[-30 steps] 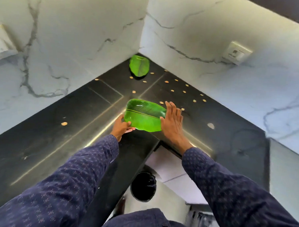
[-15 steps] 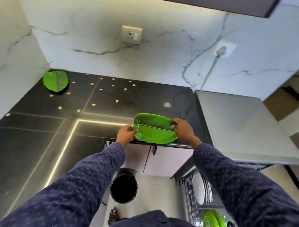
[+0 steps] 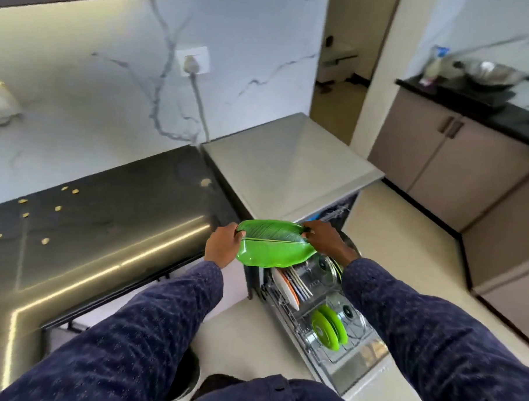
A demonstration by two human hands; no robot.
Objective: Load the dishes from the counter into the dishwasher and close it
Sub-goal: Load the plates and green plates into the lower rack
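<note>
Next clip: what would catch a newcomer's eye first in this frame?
First, the bright green leaf-shaped plate, gripped at its ends by the left hand and right hand above the open dishwasher's pulled-out rack. In that rack, round green plates stand on edge, with white plates further back. Left of it, the black counter carries a glaring light reflection.

White marble wall [image 3: 94,102] with socket [image 3: 193,60] stood far; black worktop [image 3: 105,211] left, beige floor [image 3: 406,252], taupe cabinets [image 3: 441,153] right.

Black counter [image 3: 110,224] bears small scattered golden bits [image 3: 45,240], perhaps inlays.
</note>
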